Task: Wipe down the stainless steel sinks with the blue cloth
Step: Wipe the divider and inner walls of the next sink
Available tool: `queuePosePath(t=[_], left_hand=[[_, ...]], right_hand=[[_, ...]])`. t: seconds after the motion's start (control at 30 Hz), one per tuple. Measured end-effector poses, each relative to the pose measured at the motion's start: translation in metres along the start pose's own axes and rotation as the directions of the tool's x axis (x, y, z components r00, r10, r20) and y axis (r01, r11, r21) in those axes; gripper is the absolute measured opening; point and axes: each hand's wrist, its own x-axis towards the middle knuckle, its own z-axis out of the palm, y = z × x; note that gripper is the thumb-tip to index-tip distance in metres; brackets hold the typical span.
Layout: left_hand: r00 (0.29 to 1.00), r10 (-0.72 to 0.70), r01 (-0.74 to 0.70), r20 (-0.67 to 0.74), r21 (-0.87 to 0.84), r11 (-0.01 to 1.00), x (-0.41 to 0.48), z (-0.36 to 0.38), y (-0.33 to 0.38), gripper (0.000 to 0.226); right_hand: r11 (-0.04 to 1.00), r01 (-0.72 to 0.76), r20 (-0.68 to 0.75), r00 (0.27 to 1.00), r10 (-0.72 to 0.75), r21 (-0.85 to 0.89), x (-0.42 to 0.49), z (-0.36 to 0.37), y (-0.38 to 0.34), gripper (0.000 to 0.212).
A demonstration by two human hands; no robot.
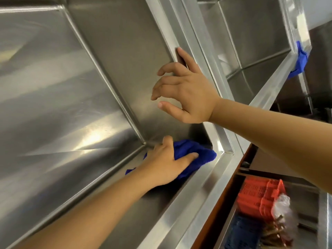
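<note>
At sink (125, 51) corner, left hand (166, 164) gripping blue cloth (203, 155) (bunched), right hand (186, 90) loosely spread on rim (222, 141)

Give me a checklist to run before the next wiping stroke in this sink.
1. Left hand grips the blue cloth: ok.
2. Cloth pressed into the bottom corner of the near sink: ok.
3. Right hand above the cloth, index fingertip at the rim: ok.
4. Right hand holds nothing: ok.
5. Steel already wiped is clean and dry: cannot tell, glare only.
6. Second blue cloth lies on the corner rim of the far sink, out of the way: ok.
</note>
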Motion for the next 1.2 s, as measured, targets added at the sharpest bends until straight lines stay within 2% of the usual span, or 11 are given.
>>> queuePosePath(t=[0.2,0.37,0.47,0.63,0.7,0.9,0.97,1.13,1.2], left_hand=[[0.994,-0.11,0.109,-0.007,-0.036,0.993,0.036,-0.006,-0.042,0.054],[0.999,0.034,-0.034,0.016,0.004,0.999,0.018,-0.001,-0.031,0.047],[0.998,0.068,-0.068,0.007,0.005,0.998,0.025,-0.001,-0.035,0.047],[0.997,-0.071,0.071,-0.01,-0.039,0.997,0.063,-0.003,-0.073,0.048],[0.996,-0.084,0.083,-0.03,-0.045,0.996,0.064,-0.002,-0.078,0.049],[0.995,0.092,-0.092,-0.045,-0.015,0.996,0.039,0.002,-0.059,0.041],[0.997,0.069,-0.07,-0.042,-0.023,0.997,0.05,0.002,-0.069,0.041],[0.989,-0.121,0.121,-0.084,-0.007,0.993,0.08,-0.001,-0.108,0.053],[0.991,-0.107,0.107,-0.079,-0.008,0.994,0.076,0.0,-0.105,0.049]], right_hand=[[1.0,0.01,-0.023,1.0,-0.009,0.026,-0.001,0.005,0.002,0.036],[1.0,0.014,-0.021,1.0,-0.014,0.015,-0.001,0.005,0.003,0.034],[1.0,0.018,-0.02,1.0,-0.017,0.011,-0.002,0.005,0.002,0.033],[0.999,0.026,-0.047,0.999,-0.024,0.027,-0.004,0.008,0.004,0.03],[0.999,0.027,-0.055,0.998,-0.025,0.029,-0.003,0.008,0.004,0.03],[1.0,0.016,-0.015,1.0,-0.016,0.014,-0.003,0.004,0.003,0.032],[1.0,0.018,-0.018,1.0,-0.018,0.014,-0.003,0.005,0.003,0.032],[0.999,0.028,-0.045,0.999,-0.027,0.021,-0.003,0.01,0.005,0.028],[0.999,0.025,-0.042,0.999,-0.025,0.022,-0.003,0.009,0.005,0.028]])
